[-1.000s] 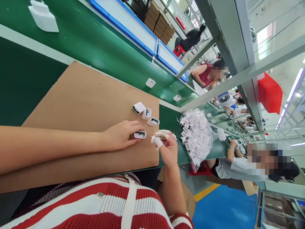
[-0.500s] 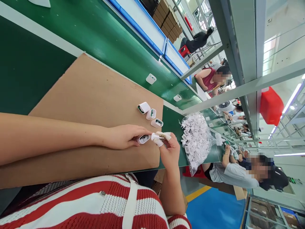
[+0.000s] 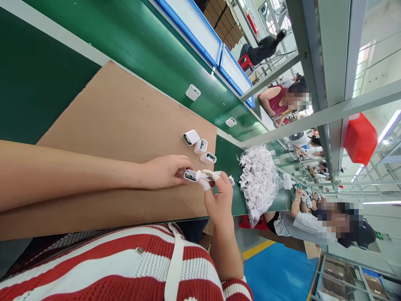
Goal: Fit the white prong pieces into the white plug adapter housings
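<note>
My left hand (image 3: 167,172) grips a white oval housing (image 3: 190,175) with its open end and a green inner part showing. My right hand (image 3: 219,196), with white covers on the fingertips, pinches a small white piece with metal prongs (image 3: 203,176) against the end of that housing. Exact contact between the two parts is hidden by the fingers. Just beyond my hands, three similar housings (image 3: 208,158) stand in a row on a brown cardboard sheet (image 3: 125,113). Beside my right hand a small white part (image 3: 231,180) lies on the green surface.
A clear plastic bag of many white parts (image 3: 258,179) lies at the right. Two housings (image 3: 193,92) sit on the green belt (image 3: 125,46), past which are blue-edged trays (image 3: 200,29). A person in grey (image 3: 307,228) works beyond the bag.
My right hand has shifted left, bringing the pronged piece closer against the housing in my left hand. The housings on the belt have moved left and up, and the view has shifted slightly.
</note>
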Demonstrator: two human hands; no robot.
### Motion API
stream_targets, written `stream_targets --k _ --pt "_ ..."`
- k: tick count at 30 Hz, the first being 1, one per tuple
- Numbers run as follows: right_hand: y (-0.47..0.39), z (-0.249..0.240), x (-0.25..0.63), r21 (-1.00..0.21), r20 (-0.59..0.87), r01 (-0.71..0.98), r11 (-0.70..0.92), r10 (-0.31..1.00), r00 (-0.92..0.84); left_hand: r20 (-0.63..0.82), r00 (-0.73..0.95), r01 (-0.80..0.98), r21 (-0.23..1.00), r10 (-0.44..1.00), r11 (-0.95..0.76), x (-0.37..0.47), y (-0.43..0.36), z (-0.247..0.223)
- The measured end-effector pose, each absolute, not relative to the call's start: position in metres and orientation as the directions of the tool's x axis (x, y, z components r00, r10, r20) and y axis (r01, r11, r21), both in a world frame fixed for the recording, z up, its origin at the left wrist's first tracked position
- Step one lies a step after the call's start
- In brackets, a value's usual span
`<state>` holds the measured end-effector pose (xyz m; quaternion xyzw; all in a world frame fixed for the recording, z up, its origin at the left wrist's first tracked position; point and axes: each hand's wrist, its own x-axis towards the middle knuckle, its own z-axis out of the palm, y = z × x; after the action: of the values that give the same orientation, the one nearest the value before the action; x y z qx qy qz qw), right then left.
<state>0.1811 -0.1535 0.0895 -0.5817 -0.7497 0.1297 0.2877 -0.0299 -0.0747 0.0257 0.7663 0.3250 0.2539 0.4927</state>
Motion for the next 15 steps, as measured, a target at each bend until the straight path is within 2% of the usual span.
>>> stream_targets --k 3,6,11,15 --pt "-0.149 0.090 0.175 -0.271 0.311 0.869 0.415 0.892 -0.329 0.089 0.646 0.233 0.923 0.758 -0.307 -0.027 -0.075 0.022" --pt "-0.142 0.087 0.171 -0.118 0.262 0.869 0.481 0.859 -0.440 0.113 0.648 0.240 0.908 0.754 -0.343 -0.026 -0.075 0.020" --pt "-0.134 0.082 0.168 -0.011 0.247 0.858 0.513 0.833 -0.495 0.125 0.643 0.235 0.907 0.756 -0.350 -0.027 -0.075 0.021" --pt "-0.136 0.081 0.167 -0.024 0.285 0.871 0.491 0.838 -0.464 0.129 0.640 0.207 0.920 0.758 -0.332 -0.027 -0.076 0.019"
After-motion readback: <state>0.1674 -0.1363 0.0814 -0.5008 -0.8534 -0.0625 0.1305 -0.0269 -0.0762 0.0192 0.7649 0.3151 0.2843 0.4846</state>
